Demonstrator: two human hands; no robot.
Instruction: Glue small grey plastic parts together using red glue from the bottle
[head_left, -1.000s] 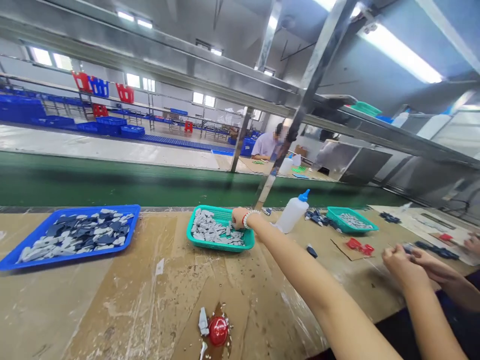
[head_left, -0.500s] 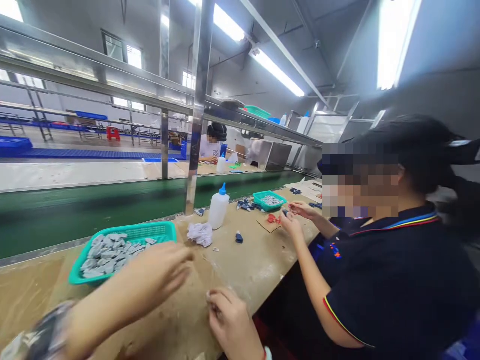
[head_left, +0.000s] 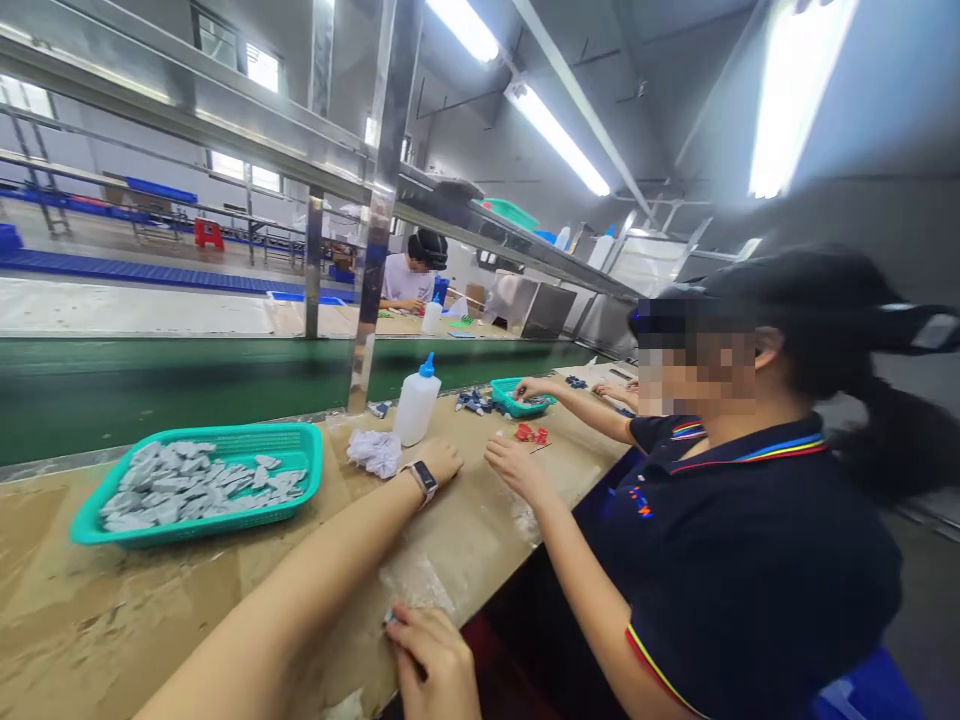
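My left hand [head_left: 442,461], a watch on its wrist, reaches down to the brown-covered table beside the white bottle with a blue cap [head_left: 418,402]. Its fingers are mostly hidden behind the back of the hand, over the spot where a small dark blue piece lay. Low in the view, my right hand [head_left: 436,662] is closed, with a small greyish piece [head_left: 391,617] showing at its fingertips. To the left of my arm stands a green basket [head_left: 315,470] with many grey-white pieces [head_left: 180,485] in it.
A crumpled white cloth [head_left: 374,453] lies beside the bottle. At right sits a co-worker [head_left: 742,530], one hand at a smaller green basket [head_left: 499,393], near red pieces [head_left: 531,433] and dark blue pieces [head_left: 476,402]. A metal post [head_left: 367,320] rises at the table's back edge.
My left hand has moved forward and right, from beside the green basket to where the dark blue piece lay. The co-worker's far hand has gone to the smaller basket. The view has shifted slightly.
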